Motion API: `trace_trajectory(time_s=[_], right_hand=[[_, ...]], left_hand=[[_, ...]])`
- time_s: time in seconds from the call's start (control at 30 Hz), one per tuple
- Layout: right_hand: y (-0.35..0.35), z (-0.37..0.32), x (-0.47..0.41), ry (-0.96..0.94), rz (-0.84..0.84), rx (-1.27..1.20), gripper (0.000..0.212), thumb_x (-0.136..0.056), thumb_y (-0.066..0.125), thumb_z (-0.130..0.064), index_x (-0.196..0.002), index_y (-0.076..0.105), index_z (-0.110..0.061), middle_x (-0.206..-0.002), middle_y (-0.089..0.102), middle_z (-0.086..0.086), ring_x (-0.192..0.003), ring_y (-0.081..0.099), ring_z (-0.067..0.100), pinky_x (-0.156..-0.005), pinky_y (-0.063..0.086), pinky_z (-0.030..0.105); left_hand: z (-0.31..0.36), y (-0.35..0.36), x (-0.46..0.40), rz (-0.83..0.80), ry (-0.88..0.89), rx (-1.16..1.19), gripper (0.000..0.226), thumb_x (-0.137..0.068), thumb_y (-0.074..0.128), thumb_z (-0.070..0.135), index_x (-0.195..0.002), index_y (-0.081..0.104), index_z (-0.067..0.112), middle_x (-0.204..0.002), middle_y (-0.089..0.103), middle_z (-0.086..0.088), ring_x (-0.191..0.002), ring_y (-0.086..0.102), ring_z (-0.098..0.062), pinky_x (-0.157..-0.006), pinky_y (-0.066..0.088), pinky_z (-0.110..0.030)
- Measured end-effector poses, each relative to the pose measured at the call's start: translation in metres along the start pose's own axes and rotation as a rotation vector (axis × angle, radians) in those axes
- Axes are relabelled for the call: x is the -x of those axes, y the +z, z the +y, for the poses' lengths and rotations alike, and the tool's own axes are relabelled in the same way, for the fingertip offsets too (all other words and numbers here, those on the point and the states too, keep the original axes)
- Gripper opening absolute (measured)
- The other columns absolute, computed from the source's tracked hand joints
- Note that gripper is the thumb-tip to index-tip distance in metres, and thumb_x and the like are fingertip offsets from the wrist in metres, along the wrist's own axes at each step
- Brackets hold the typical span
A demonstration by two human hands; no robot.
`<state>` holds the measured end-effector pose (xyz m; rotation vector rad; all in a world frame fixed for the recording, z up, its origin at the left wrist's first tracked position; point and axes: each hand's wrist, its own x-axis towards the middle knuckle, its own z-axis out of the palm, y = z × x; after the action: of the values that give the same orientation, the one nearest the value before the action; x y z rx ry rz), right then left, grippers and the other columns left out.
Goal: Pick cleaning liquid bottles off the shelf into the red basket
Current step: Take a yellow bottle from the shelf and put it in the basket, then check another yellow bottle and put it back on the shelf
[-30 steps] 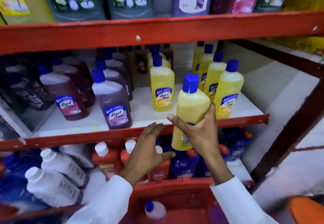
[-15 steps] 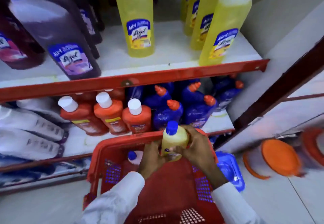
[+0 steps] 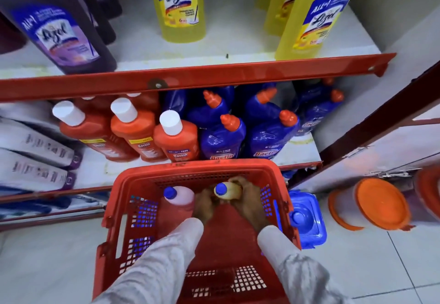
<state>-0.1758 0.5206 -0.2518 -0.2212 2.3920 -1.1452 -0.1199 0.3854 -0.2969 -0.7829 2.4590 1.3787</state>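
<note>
A red basket [image 3: 197,166] stands on the floor in front of the shelf. Deep inside it, both my hands wrap a yellow bottle [image 3: 229,190] with a blue cap, held upright near the basket's far wall. My left hand [image 3: 205,205] grips its left side and my right hand [image 3: 250,205] its right side. A pink bottle [image 3: 182,197] with a blue cap stands just left of it in the basket. More yellow bottles [image 3: 181,6] and purple bottles [image 3: 64,32] stand on the white shelf above.
The lower shelf holds orange bottles [image 3: 176,140], blue bottles [image 3: 222,137] and white bottles lying flat [image 3: 31,146]. A red shelf rail [image 3: 190,77] juts out above the basket. A blue container [image 3: 306,218] and orange-lidded tubs [image 3: 378,202] sit on the tiled floor at the right.
Both hands have carried the yellow bottle from the shelf down into the basket and lowered it beside the pink bottle. My view has tilted downward.
</note>
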Motion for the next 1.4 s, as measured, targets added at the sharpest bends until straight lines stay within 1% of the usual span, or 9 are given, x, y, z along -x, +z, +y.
trace_trajectory(time_s=[0.2,0.43,0.53,0.67,0.8,1.0,1.2,1.3,1.4], right_hand=[[-0.047,-0.032,0.011,-0.135,0.051,-0.054,0.037,-0.067,0.078,-0.002,-0.099,0.075,-0.02,-0.097,0.079,-0.002,-0.091,0.074,0.013,-0.09,0.059,0.042],[-0.144,-0.151,0.04,-0.489,0.519,-0.306,0.02,-0.085,0.073,-0.002,-0.089,0.073,-0.022,-0.085,0.077,-0.004,-0.069,0.069,0.003,-0.066,0.055,0.016],[-0.175,-0.184,0.033,-0.607,0.814,-0.379,0.022,-0.084,0.075,-0.009,-0.101,0.068,-0.022,-0.095,0.074,0.001,-0.085,0.071,0.012,-0.079,0.06,0.033],[-0.195,-0.213,0.001,-0.58,1.042,-0.332,0.076,-0.074,0.083,-0.024,-0.139,0.046,-0.01,-0.141,0.054,0.01,-0.13,0.047,0.029,-0.111,0.039,0.033],[-0.208,-0.231,-0.039,-0.46,0.917,-0.307,0.118,-0.063,0.089,-0.039,-0.153,0.019,-0.013,-0.155,0.04,0.016,-0.139,0.037,0.038,-0.116,0.038,0.043],[-0.231,-0.233,-0.071,-0.547,0.814,-0.407,0.107,-0.064,0.086,-0.034,-0.149,0.02,-0.024,-0.149,0.042,0.007,-0.132,0.049,0.028,-0.103,0.051,0.052],[-0.24,-0.245,-0.049,-0.704,0.737,-0.79,0.092,-0.067,0.078,-0.029,-0.144,0.03,-0.018,-0.125,0.062,0.007,-0.105,0.067,0.017,-0.078,0.055,0.017],[-0.253,-0.252,-0.033,-0.827,0.389,-1.193,0.062,-0.062,0.073,-0.029,-0.121,0.058,-0.019,-0.096,0.069,0.0,-0.081,0.068,0.017,-0.076,0.052,0.038],[-0.269,-0.26,-0.014,-0.921,-0.389,-1.49,0.073,-0.064,0.069,-0.032,-0.132,0.049,-0.017,-0.098,0.055,0.007,-0.079,0.055,0.027,-0.08,0.039,0.044]], left_hand=[[0.052,-0.066,0.04,0.115,0.279,-0.102,0.044,-0.075,0.053,-0.009,-0.1,0.074,0.021,-0.088,0.071,0.009,-0.077,0.062,-0.006,-0.074,0.046,-0.017],[0.171,-0.15,0.072,0.592,0.889,-0.455,0.028,-0.083,0.065,0.006,-0.108,0.067,0.019,-0.115,0.07,-0.002,-0.105,0.06,-0.025,-0.091,0.046,-0.039],[0.214,-0.167,0.067,0.753,0.939,-0.529,0.033,-0.085,0.068,0.02,-0.117,0.063,0.02,-0.131,0.063,-0.005,-0.121,0.051,-0.027,-0.098,0.04,-0.044],[0.241,-0.177,0.047,0.728,0.809,-0.577,0.053,-0.089,0.061,0.036,-0.138,0.046,0.021,-0.149,0.044,-0.011,-0.14,0.035,-0.032,-0.116,0.028,-0.054],[0.24,-0.176,0.025,0.685,0.679,-0.648,0.056,-0.089,0.055,0.045,-0.139,0.04,0.025,-0.145,0.047,-0.009,-0.138,0.038,-0.031,-0.117,0.026,-0.058],[0.233,-0.173,0.014,0.659,0.641,-0.746,0.049,-0.092,0.049,0.044,-0.136,0.04,0.025,-0.128,0.057,-0.003,-0.12,0.05,-0.028,-0.111,0.028,-0.055],[0.234,-0.172,0.012,0.651,0.627,-0.705,0.047,-0.09,0.047,0.048,-0.131,0.046,0.026,-0.128,0.059,-0.003,-0.119,0.052,-0.029,-0.11,0.03,-0.057],[0.232,-0.172,0.009,0.654,0.633,-0.693,0.048,-0.088,0.047,0.048,-0.13,0.049,0.026,-0.126,0.061,-0.004,-0.117,0.053,-0.029,-0.109,0.029,-0.056],[0.232,-0.172,0.008,0.658,0.637,-0.688,0.05,-0.087,0.043,0.051,-0.129,0.051,0.026,-0.126,0.062,-0.005,-0.117,0.054,-0.03,-0.108,0.026,-0.052]])
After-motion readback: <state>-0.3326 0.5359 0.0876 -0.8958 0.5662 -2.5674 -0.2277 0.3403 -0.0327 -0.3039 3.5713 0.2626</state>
